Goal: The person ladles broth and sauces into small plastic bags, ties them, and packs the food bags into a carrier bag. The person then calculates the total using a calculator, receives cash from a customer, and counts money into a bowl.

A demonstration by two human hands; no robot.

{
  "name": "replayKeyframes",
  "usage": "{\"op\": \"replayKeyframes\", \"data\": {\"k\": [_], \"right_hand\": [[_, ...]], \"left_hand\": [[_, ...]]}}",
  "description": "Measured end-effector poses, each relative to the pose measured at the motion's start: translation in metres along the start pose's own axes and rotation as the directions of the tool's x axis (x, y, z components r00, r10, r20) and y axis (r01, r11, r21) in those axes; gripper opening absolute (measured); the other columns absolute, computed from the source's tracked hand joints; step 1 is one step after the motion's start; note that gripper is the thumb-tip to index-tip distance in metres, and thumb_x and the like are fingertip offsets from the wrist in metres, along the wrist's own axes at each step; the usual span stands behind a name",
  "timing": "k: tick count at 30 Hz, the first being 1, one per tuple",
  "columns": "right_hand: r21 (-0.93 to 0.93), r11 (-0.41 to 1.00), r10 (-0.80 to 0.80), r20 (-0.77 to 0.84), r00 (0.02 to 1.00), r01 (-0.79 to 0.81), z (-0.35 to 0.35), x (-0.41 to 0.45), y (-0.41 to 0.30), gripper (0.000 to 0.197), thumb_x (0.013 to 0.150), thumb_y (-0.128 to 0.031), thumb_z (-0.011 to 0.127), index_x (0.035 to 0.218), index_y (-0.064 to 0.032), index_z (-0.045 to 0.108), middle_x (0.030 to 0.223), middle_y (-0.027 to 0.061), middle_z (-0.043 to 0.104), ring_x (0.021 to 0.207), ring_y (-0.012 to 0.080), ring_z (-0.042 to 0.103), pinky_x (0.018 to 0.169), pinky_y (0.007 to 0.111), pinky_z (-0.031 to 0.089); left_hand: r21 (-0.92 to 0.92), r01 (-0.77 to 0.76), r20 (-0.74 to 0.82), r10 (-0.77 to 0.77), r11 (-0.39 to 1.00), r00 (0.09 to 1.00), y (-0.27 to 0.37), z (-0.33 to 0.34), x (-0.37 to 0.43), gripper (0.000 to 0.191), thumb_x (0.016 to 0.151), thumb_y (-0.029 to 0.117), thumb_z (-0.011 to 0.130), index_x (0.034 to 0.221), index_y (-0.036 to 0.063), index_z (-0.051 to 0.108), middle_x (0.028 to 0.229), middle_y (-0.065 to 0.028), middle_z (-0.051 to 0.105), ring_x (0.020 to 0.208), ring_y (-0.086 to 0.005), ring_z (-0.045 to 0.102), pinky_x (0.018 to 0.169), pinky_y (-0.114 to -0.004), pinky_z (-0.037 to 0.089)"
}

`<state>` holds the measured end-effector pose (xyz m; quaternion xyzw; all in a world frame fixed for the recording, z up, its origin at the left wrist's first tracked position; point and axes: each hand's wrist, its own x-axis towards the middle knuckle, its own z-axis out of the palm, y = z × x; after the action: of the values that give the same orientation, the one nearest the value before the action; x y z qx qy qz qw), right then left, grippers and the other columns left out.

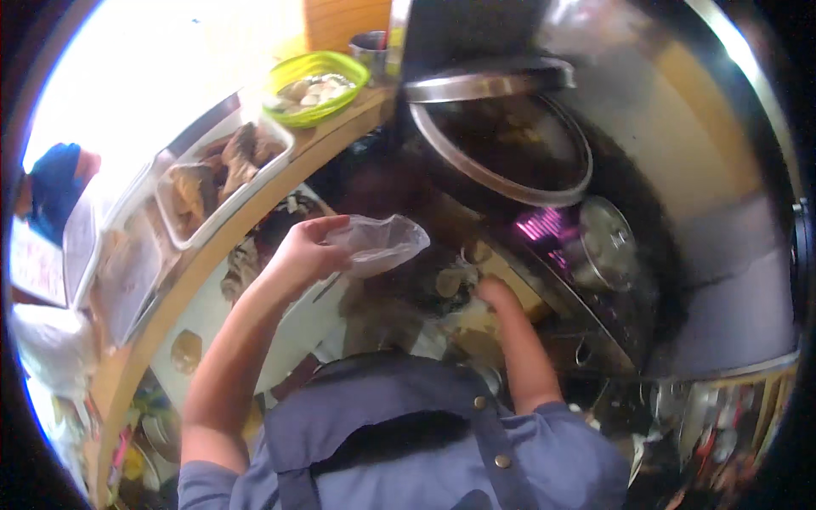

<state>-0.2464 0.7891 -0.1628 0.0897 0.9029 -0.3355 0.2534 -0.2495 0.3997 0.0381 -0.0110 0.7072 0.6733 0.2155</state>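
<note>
My left hand (pixel 319 252) grips a clear plastic bag (pixel 386 245) by its near side. The bag hangs with its mouth spread, over the dark gap between the counters. Lower on the right, my right hand (pixel 497 291) reaches down with bent fingers beside a small, pale, round item (pixel 451 282). Blur there hides whether the fingers hold it or only lie near it. A light-coloured board or ledge (pixel 519 280) runs just behind that hand.
A large pot (pixel 510 172) with a metal rim stands ahead, near a lidded steel pot (pixel 605 242) and a lit pink display (pixel 542 224). Along the left wooden counter (pixel 255 197) are a white tray of meat pieces (pixel 223 166) and a green basket of eggs (pixel 319 89). Another person (pixel 57 185) is beyond it.
</note>
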Motion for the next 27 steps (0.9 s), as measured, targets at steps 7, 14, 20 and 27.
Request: {"op": "replayKeyframes", "data": {"k": [7, 14, 20, 27], "right_hand": [[0.073, 0.583, -0.790, -0.182, 0.586, 0.809, 0.042, -0.045, -0.208, 0.108, 0.068, -0.040, 0.085, 0.147, -0.0041, 0.021, 0.133, 0.0194, 0.049, 0.117, 0.0297, 0.053, 0.103, 0.041, 0.040], [0.997, 0.028, -0.870, -0.011, 0.492, 0.071, 0.133, -0.067, -0.317, 0.033, 0.094, -0.007, 0.042, 0.126, -0.0018, 0.051, 0.114, 0.0089, 0.060, 0.103, 0.0199, 0.058, 0.091, 0.036, 0.047], [0.073, 0.081, -0.968, -0.233, 0.096, 0.994, 0.147, -0.115, -0.361, 0.037, 0.081, -0.007, 0.055, 0.118, -0.0016, 0.058, 0.117, 0.0163, 0.057, 0.112, 0.0324, 0.049, 0.097, 0.041, 0.037], [-0.408, 0.465, -0.884, -0.162, 0.439, 0.785, 0.247, -0.184, -0.429, 0.043, 0.086, -0.006, 0.047, 0.129, -0.0032, 0.047, 0.108, 0.0193, 0.060, 0.103, 0.0331, 0.055, 0.093, 0.040, 0.042]], "left_hand": [[0.055, -0.046, -0.269, 0.060, 0.997, 0.961, 0.008, -0.009, -0.032, 0.037, 0.082, -0.005, 0.064, 0.119, -0.0002, 0.064, 0.106, -0.0063, 0.070, 0.086, -0.0112, 0.064, 0.075, -0.026, 0.053], [0.445, -0.272, -0.522, 0.493, 0.853, 0.696, -0.021, -0.026, -0.073, 0.039, 0.081, 0.000, 0.068, 0.119, 0.0048, 0.062, 0.105, -0.0083, 0.066, 0.084, -0.0148, 0.064, 0.072, -0.029, 0.054], [0.518, -0.357, -0.263, 0.542, 0.777, 0.798, -0.118, -0.070, -0.124, 0.074, 0.072, 0.018, 0.080, 0.134, 0.0009, 0.044, 0.129, -0.0144, 0.052, 0.116, -0.0257, 0.052, 0.097, -0.040, 0.043], [0.524, -0.288, -0.213, 0.451, 0.801, 0.867, -0.115, -0.111, -0.165, 0.053, 0.079, 0.015, 0.072, 0.125, 0.0009, 0.051, 0.120, -0.0131, 0.058, 0.109, -0.0224, 0.056, 0.093, -0.038, 0.045]]}}
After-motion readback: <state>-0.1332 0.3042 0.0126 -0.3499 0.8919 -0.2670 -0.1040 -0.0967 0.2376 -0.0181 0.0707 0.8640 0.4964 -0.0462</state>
